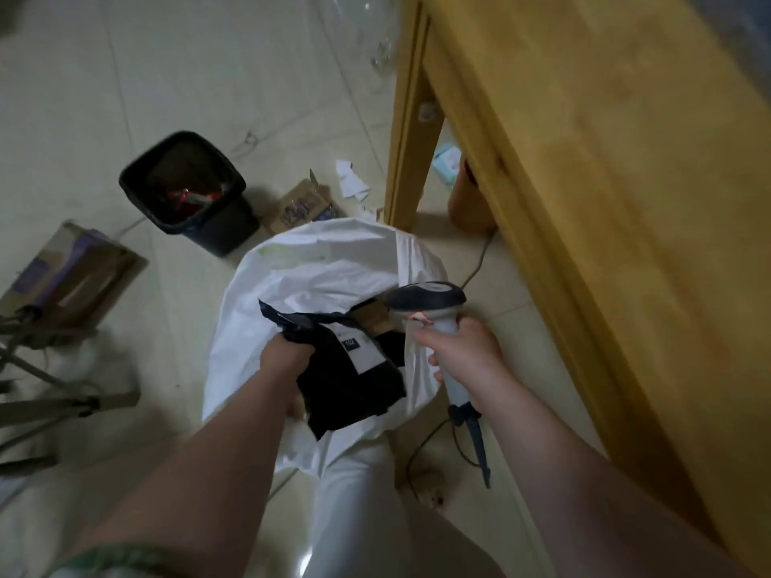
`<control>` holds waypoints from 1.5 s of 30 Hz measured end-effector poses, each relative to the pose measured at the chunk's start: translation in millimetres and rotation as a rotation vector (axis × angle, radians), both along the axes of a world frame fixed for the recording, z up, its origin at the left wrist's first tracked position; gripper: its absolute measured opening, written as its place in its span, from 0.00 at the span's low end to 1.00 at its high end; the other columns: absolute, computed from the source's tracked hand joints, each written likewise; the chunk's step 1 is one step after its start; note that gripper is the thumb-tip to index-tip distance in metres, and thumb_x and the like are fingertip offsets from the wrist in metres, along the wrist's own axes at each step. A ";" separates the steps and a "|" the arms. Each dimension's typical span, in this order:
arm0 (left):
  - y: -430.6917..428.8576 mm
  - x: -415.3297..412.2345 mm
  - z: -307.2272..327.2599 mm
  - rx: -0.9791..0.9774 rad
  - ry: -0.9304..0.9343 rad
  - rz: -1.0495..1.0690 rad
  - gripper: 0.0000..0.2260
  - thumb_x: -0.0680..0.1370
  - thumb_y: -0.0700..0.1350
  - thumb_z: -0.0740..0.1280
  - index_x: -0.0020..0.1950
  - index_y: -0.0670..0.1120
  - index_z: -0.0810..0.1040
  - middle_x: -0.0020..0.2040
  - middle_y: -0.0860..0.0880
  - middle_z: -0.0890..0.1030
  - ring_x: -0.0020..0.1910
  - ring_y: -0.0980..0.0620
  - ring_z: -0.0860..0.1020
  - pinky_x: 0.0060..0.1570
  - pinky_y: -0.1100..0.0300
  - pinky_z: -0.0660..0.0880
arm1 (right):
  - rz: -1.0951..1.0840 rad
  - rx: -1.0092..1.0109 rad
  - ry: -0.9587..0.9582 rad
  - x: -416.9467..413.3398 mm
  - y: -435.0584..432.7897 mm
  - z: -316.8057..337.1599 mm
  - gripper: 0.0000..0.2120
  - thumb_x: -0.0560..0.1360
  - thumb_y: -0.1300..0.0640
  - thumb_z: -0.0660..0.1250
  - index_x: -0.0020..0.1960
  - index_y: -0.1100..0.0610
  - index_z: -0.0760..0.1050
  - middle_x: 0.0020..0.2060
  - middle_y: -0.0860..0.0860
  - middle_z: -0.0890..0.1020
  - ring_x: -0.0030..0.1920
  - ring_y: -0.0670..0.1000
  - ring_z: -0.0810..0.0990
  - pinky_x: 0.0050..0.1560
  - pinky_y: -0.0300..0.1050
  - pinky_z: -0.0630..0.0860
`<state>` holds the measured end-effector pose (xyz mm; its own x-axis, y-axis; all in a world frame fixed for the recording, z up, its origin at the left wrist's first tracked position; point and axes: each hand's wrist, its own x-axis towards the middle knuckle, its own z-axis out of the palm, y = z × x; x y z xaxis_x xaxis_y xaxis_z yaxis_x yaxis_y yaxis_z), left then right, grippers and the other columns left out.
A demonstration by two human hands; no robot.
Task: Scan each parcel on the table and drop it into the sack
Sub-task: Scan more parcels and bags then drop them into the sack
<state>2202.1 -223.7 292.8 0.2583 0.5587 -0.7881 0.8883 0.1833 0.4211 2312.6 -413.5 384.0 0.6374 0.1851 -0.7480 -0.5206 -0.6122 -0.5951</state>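
Pale floor tiles (pixel 125 98) spread under us, with the wooden counter (pixel 605 160) running down the right side and the white sack (pixel 317 260) standing open just beside its leg. Our left hand (pixel 288 352) is clenched round the crumpled upper corner of a black parcel (pixel 354 390), whose white label (pixel 365 348) faces up. Our right hand (pixel 463 348) is wrapped round the handle of the scanner (pixel 429 302). Its head is turned toward the label and a red glow shows at its window.

What the drop turns on is that the parcel hangs right over the sack's mouth, inside the line of its rim. Its long axis slants from the left hand down toward our body, so we judge that letting go with the left hand should be enough. The left hand is the nearer one and the only one touching the parcel. The scanner head sits just beside the parcel's far right edge, apart from it.

We cannot read the label, and we cannot tell whether the scan has registered. Brown and dark shapes beneath the scanner head look like parcels in the sack, though blur leaves that unsure. How deep the sack goes is hidden by the parcel. Most of the counter top is cut off, so any remaining parcels are out of sight. A black bin (pixel 221 231) and a cardboard box (pixel 75 277) stand on the floor to the left.
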 end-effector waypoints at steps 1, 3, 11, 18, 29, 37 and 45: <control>-2.3 6.6 -15.3 -0.006 0.017 0.055 0.14 0.78 0.36 0.64 0.64 0.36 0.74 0.58 0.37 0.78 0.57 0.37 0.78 0.56 0.49 0.76 | -0.005 -0.010 -0.003 3.0 3.7 -11.4 0.10 0.72 0.54 0.71 0.51 0.56 0.79 0.41 0.52 0.81 0.39 0.49 0.79 0.31 0.40 0.73; -4.3 17.7 -38.4 0.106 0.052 0.052 0.15 0.80 0.39 0.62 0.66 0.36 0.73 0.55 0.38 0.80 0.54 0.39 0.79 0.52 0.50 0.78 | -0.005 -0.034 -0.018 9.5 10.4 -31.8 0.07 0.72 0.54 0.72 0.48 0.56 0.79 0.39 0.52 0.81 0.38 0.50 0.79 0.33 0.41 0.74; 28.8 77.1 -82.8 -0.041 -0.263 0.369 0.09 0.82 0.37 0.56 0.58 0.42 0.74 0.43 0.47 0.75 0.56 0.42 0.77 0.46 0.58 0.70 | 0.009 -0.094 -0.120 36.8 32.5 -84.7 0.11 0.65 0.46 0.72 0.43 0.51 0.78 0.51 0.55 0.80 0.49 0.54 0.80 0.52 0.58 0.80; 31.9 99.2 -127.8 -0.075 -0.232 0.196 0.22 0.79 0.44 0.63 0.72 0.44 0.65 0.63 0.36 0.76 0.60 0.36 0.75 0.59 0.40 0.74 | 0.026 -0.114 -0.157 49.9 46.5 -97.1 0.16 0.67 0.48 0.73 0.51 0.53 0.78 0.59 0.52 0.73 0.54 0.53 0.78 0.54 0.58 0.79; 21.6 76.7 -25.0 -0.250 -0.012 -0.067 0.06 0.80 0.41 0.64 0.48 0.38 0.74 0.32 0.45 0.69 0.25 0.49 0.66 0.30 0.56 0.74 | -0.017 -0.027 -0.040 30.6 35.8 -27.3 0.07 0.70 0.52 0.73 0.45 0.52 0.78 0.39 0.49 0.82 0.42 0.50 0.81 0.51 0.56 0.81; -0.2 121.4 138.9 -0.002 -0.365 0.011 0.05 0.79 0.40 0.62 0.48 0.45 0.78 0.40 0.46 0.78 0.38 0.48 0.75 0.41 0.56 0.74 | -0.058 0.131 -0.092 29.2 16.4 95.4 0.04 0.72 0.56 0.72 0.45 0.54 0.78 0.32 0.49 0.79 0.33 0.47 0.78 0.33 0.40 0.75; -76.0 192.8 278.9 0.028 -0.680 -0.249 0.06 0.78 0.38 0.63 0.47 0.45 0.79 0.37 0.47 0.78 0.34 0.51 0.75 0.35 0.59 0.74 | -0.269 0.229 -0.259 66.2 -59.2 212.7 0.06 0.72 0.58 0.73 0.46 0.59 0.78 0.31 0.51 0.78 0.31 0.49 0.76 0.33 0.43 0.74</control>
<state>2394.8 -299.8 571.7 0.8085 0.4368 -0.3944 0.4426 -0.0096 0.8967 2378.7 -472.7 596.7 0.8467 0.1291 -0.5161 -0.4592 -0.3125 -0.8315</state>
